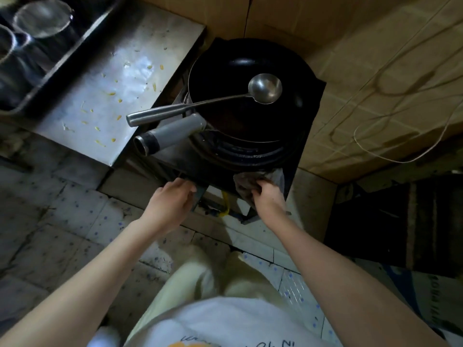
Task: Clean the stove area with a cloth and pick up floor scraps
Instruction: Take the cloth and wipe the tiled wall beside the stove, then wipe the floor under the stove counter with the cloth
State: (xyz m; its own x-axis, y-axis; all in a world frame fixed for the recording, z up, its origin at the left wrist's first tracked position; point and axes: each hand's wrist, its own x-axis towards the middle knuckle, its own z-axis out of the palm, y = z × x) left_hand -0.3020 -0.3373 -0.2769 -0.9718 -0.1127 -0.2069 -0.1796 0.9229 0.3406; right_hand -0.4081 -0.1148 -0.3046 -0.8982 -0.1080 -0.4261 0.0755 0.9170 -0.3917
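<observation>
A dark stove stand (304, 156) holds a black wok (240, 116) with a grey handle sticking out to the left. A steel ladle (265, 87) lies across the wok. My right hand (268, 197) grips a grey-brown cloth (246, 182) pressed against the stove's front right edge. My left hand (172, 199) rests on the stove's front left edge, fingers curled over the metal. Yellow food scraps (111, 93) are scattered on the steel counter (82, 136) to the left of the stove.
A dark tray (72, 50) with metal cups sits at the back left of the counter. Cardboard sheets (375, 58) line the wall behind and to the right, with a thin cord (390, 160) looped over them. The tiled floor (62, 234) is stained.
</observation>
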